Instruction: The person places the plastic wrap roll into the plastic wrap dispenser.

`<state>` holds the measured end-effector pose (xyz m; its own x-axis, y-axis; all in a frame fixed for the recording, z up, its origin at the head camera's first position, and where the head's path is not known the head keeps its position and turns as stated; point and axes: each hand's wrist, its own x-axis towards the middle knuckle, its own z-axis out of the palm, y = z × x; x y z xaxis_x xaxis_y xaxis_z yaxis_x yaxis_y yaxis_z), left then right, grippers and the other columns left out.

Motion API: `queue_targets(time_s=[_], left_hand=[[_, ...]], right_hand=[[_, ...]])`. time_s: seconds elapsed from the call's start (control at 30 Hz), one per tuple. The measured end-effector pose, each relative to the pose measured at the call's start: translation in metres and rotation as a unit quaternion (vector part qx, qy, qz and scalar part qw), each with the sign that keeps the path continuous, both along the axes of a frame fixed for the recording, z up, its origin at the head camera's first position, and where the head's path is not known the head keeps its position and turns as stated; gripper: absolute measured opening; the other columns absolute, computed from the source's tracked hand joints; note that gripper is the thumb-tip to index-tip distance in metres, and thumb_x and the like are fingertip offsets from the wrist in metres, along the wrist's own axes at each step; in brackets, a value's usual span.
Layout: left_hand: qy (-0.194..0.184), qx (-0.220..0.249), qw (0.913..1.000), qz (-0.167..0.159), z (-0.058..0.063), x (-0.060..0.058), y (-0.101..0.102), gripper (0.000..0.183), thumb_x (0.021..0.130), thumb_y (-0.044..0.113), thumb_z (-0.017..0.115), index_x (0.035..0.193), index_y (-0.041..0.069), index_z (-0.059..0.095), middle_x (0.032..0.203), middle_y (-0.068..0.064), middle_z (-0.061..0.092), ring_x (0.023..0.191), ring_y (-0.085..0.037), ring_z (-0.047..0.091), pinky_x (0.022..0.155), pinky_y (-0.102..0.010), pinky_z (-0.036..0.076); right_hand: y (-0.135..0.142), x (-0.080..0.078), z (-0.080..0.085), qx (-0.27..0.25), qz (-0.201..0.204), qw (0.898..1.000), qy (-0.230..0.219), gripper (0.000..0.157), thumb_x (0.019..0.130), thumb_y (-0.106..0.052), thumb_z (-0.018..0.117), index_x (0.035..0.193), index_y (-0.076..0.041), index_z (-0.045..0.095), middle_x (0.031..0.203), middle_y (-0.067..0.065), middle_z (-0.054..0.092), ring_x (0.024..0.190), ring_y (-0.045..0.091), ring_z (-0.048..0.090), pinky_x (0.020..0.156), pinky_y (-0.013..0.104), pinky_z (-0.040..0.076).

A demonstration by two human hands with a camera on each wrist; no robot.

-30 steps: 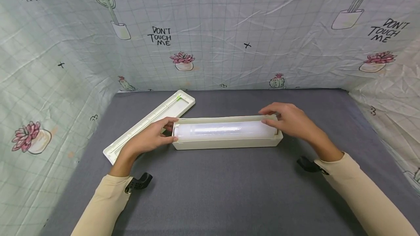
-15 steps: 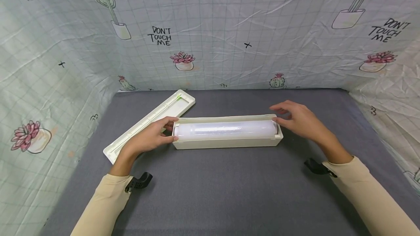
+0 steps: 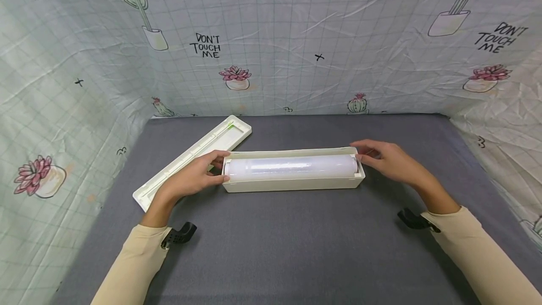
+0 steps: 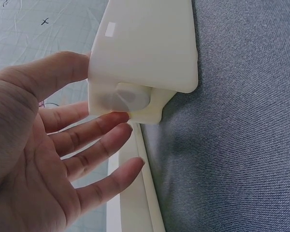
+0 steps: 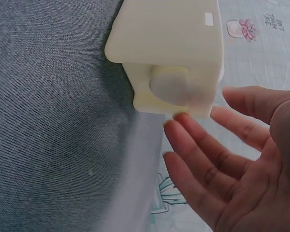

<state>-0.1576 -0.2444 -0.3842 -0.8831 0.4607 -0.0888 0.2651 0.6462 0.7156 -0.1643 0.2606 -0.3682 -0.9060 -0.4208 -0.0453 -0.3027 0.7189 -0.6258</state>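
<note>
A long cream cling film dispenser box [image 3: 294,185] stands on the table with its top off. Inside lies a roll of clear cling film [image 3: 292,167]. My left hand [image 3: 192,175] holds the box's left end, thumb at the front corner and index finger at the back one. In the left wrist view the other fingers spread below a round opening in the end wall [image 4: 133,96]. My right hand [image 3: 389,160] is at the right end with relaxed, spread fingers. Its thumb [image 5: 246,101] stands just off the box; fingertips are at or near the end wall, contact unclear.
A cream lid [image 3: 220,140] with a green piece on it lies diagonally behind my left hand, partly hidden by it. Dark grey cloth [image 3: 296,244] covers the table. A printed fabric curtain [image 3: 279,51] encloses the back and sides.
My right hand has drawn back rightward from over the roll's right end to outside the box end, its fingers lowering a little. The left hand, box and lid stay put.
</note>
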Motion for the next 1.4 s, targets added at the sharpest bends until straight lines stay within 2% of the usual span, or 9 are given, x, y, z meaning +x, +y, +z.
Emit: queue_targets(time_s=[0.37, 0.53, 0.77, 1.03, 1.23, 1.4], left_hand=[[0.0, 0.001, 1.0, 0.0, 0.0, 0.0, 0.0, 0.066, 0.092, 0.026, 0.077, 0.147, 0.003, 0.048, 0.128, -0.015, 0.063, 0.118, -0.031, 0.061, 0.087, -0.043, 0.052], [-0.001, 0.005, 1.0, -0.001, 0.0, 0.002, 0.0, 0.066, 0.092, 0.025, 0.077, 0.147, 0.003, 0.047, 0.129, -0.015, 0.063, 0.118, -0.031, 0.061, 0.088, -0.045, 0.052], [0.009, -0.004, 0.9999, 0.002, 0.003, 0.003, -0.001, 0.063, 0.093, 0.027, 0.076, 0.147, 0.007, 0.049, 0.125, -0.012, 0.065, 0.116, -0.028, 0.062, 0.086, -0.043, 0.053], [0.017, 0.001, 0.9998, 0.004, 0.01, -0.001, -0.01, 0.057, 0.096, 0.025, 0.072, 0.145, 0.004, 0.05, 0.127, -0.015, 0.064, 0.119, -0.033, 0.061, 0.094, -0.052, 0.051], [0.046, -0.022, 0.9986, 0.014, 0.017, -0.005, -0.022, 0.056, 0.096, 0.024, 0.071, 0.144, 0.004, 0.051, 0.13, -0.016, 0.063, 0.119, -0.033, 0.062, 0.096, -0.053, 0.05], [0.053, -0.029, 0.9979, 0.026, 0.021, -0.007, -0.031, 0.053, 0.095, 0.017, 0.071, 0.143, 0.005, 0.051, 0.13, -0.018, 0.063, 0.118, -0.036, 0.062, 0.097, -0.055, 0.049]], right_hand=[[0.007, -0.003, -0.012, -0.038, 0.045, 0.998, -0.037, 0.051, 0.104, -0.023, 0.059, 0.153, -0.015, 0.047, 0.129, 0.015, 0.066, 0.118, 0.032, 0.063, 0.093, 0.053, 0.049], [0.009, -0.005, -0.018, -0.052, 0.043, 0.996, -0.051, 0.051, 0.105, -0.026, 0.057, 0.154, -0.02, 0.045, 0.136, 0.013, 0.062, 0.123, 0.031, 0.06, 0.095, 0.044, 0.05], [0.01, -0.004, -0.02, -0.071, 0.045, 0.994, -0.066, 0.051, 0.105, -0.024, 0.057, 0.155, -0.017, 0.045, 0.144, 0.015, 0.056, 0.126, 0.034, 0.058, 0.091, 0.036, 0.052], [0.011, -0.004, -0.018, -0.077, 0.048, 0.994, -0.068, 0.05, 0.105, -0.021, 0.057, 0.154, -0.02, 0.046, 0.142, 0.015, 0.058, 0.125, 0.031, 0.059, 0.089, 0.031, 0.051], [0.011, -0.005, -0.02, -0.072, 0.054, 0.994, -0.056, 0.05, 0.105, -0.022, 0.057, 0.154, -0.018, 0.046, 0.135, 0.013, 0.062, 0.12, 0.029, 0.061, 0.088, 0.03, 0.052], [0.01, -0.006, -0.018, -0.074, 0.055, 0.994, -0.059, 0.049, 0.106, -0.02, 0.057, 0.153, -0.015, 0.046, 0.131, 0.011, 0.064, 0.117, 0.028, 0.061, 0.087, 0.03, 0.051]])
